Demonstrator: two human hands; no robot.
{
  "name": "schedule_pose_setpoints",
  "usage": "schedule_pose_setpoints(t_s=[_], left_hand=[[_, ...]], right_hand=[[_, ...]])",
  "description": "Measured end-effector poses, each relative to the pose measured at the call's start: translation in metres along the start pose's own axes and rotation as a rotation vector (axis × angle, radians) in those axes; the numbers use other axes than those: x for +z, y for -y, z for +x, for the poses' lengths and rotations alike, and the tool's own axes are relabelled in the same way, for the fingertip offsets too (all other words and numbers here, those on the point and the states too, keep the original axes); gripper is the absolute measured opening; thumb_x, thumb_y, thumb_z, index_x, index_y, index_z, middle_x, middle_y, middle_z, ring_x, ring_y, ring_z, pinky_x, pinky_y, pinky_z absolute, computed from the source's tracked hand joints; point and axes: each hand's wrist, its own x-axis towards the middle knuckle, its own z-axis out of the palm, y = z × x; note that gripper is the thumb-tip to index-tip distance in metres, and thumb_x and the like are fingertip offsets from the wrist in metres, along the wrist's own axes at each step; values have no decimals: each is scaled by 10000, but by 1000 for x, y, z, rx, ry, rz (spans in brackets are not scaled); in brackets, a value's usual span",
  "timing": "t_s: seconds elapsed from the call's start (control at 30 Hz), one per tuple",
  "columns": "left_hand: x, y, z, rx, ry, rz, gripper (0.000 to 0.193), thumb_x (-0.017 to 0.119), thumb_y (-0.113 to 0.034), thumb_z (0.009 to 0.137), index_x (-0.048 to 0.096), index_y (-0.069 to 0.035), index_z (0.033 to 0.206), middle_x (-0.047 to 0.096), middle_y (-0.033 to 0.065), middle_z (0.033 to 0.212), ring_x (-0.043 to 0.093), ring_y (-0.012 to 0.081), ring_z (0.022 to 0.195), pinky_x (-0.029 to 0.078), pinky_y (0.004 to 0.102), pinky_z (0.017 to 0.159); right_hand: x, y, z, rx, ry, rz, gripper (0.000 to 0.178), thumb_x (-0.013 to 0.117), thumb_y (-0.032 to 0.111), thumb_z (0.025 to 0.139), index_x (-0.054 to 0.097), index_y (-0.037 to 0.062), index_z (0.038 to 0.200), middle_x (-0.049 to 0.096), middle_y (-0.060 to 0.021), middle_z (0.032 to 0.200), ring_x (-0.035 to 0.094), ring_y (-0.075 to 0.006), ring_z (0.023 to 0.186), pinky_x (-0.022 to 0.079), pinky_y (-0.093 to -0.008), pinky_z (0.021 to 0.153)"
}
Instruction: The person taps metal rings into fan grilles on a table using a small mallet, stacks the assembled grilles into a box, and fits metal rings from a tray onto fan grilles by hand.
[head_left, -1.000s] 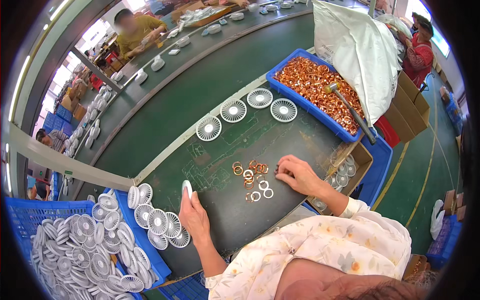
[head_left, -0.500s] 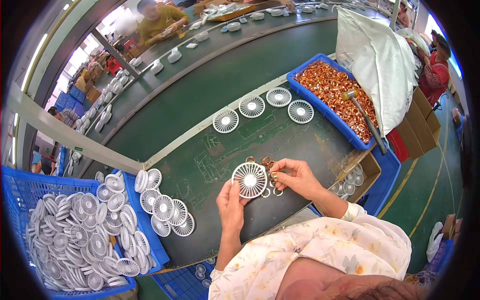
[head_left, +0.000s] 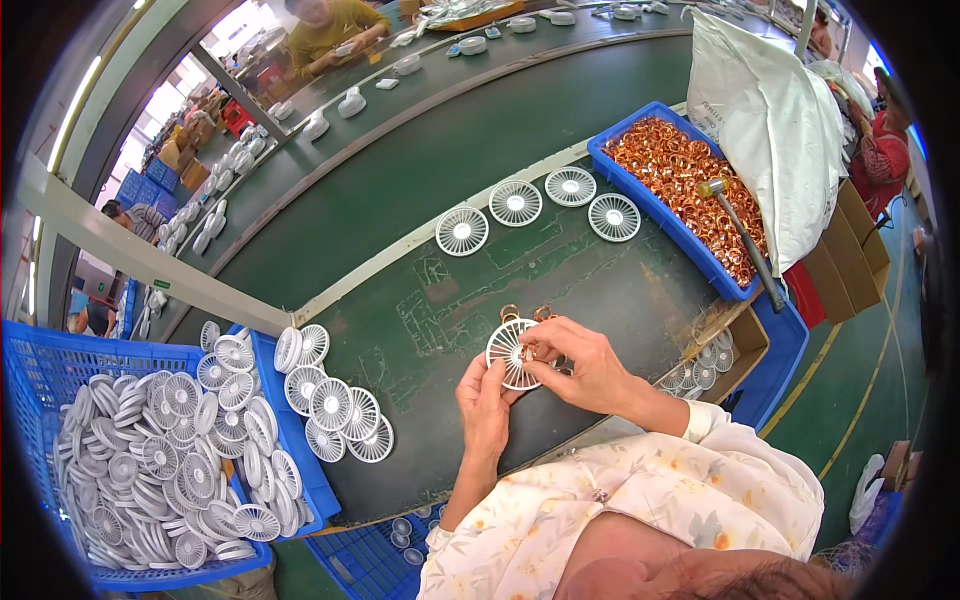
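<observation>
My left hand (head_left: 484, 408) grips a round white fan grille (head_left: 499, 349) by its lower left edge, above the dark bench. Fingers pinched, my right hand (head_left: 588, 372) holds a small copper-coloured ring (head_left: 529, 352) at the grille's middle; the fingers partly cover it. Just beyond the grille lie loose copper rings (head_left: 510, 311). To the left of my hands, several white grilles (head_left: 331, 404) lie overlapping on the bench. Further away, a row of grilles (head_left: 515, 203) lies along the bench's far side.
A blue tray of copper rings (head_left: 622, 176) stands at the far right, with a hammer (head_left: 740, 230) across it and a white sack (head_left: 765, 130) beside it. Blue crates (head_left: 30, 375) heaped with grilles are at left. Beyond a rail (head_left: 400, 255) runs a green conveyor (head_left: 420, 150); a co-worker (head_left: 325, 40) sits across.
My right hand has moved left with the ring, from beside the grille to over its middle. The grille has shifted slightly right in my left hand. The whole view has shifted slightly.
</observation>
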Motion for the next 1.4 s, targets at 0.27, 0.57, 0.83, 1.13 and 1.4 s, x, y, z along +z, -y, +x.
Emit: schedule_pose_setpoints(t_s=[0.27,0.57,0.83,1.13,1.4], left_hand=[[5,6,-3,35,-17,-9,293,515,14,974,559,50,1261,686,151,1166,714,218,1025,626,376,893],[3,14,-5,75,9,47,272,542,0,987,557,54,1253,690,148,1147,716,206,1003,629,365,882],[-6,5,-9,8,132,110,291,677,-49,961,584,63,1213,716,138,1087,722,152,905,640,297,772],[14,3,-6,117,135,165,295,730,-75,953,601,70,1175,730,116,1043,701,120,895,586,257,793],[19,4,-1,199,151,260,285,720,-54,957,590,64,1181,728,107,1039,688,107,906,568,251,821]], right_hand=[[6,-12,-2,-157,-40,-232,247,779,52,825,706,47,1061,684,-117,1010,705,-267,851,575,-361,720],[7,-17,-5,-125,-46,-334,179,754,122,849,719,61,1014,655,-100,974,674,-302,887,564,-414,770],[-19,-21,3,-330,208,-296,236,829,153,785,778,70,999,680,-69,975,662,-258,935,557,-385,831],[-8,-28,-13,385,130,568,475,768,256,937,600,0,1300,671,-18,1074,629,-75,941,533,-243,837],[-14,-37,-1,415,207,701,222,728,238,970,637,48,1041,655,25,946,603,-40,841,514,-235,738]])
